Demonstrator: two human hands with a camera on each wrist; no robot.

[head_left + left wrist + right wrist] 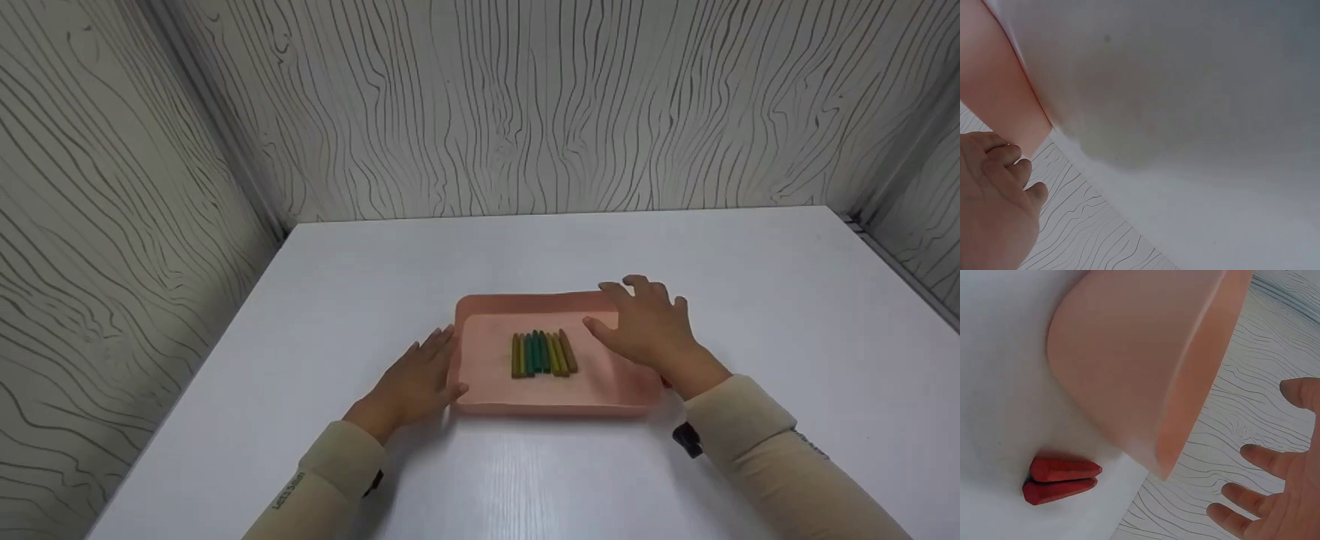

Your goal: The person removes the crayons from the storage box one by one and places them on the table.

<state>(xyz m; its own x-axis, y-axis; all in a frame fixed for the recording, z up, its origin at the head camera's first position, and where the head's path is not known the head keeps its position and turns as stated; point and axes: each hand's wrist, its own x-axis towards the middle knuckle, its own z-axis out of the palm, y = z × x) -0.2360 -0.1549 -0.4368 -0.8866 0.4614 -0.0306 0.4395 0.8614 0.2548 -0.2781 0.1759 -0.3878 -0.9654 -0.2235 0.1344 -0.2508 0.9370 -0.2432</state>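
A pink tray (555,410) on the table holds several crayons (540,354) in a side-by-side row, brown, yellow-green and green. My left hand (416,379) lies along the tray's left side, fingers extended and thumb at the rim. In the left wrist view, that hand (996,202) shows beside the tray wall (1008,84). Over the tray's right part hovers my right hand (649,330), fingers spread and nothing in them. Two red crayons (1061,478) lie together on the table just outside the tray's right side, mostly hidden under my right hand in the head view.
The white table (495,480) reaches back to a wall (517,112) with a wood-grain pattern. Similar panels stand at the left (97,247) and right. Dark wrist devices (688,439) show below both sleeves.
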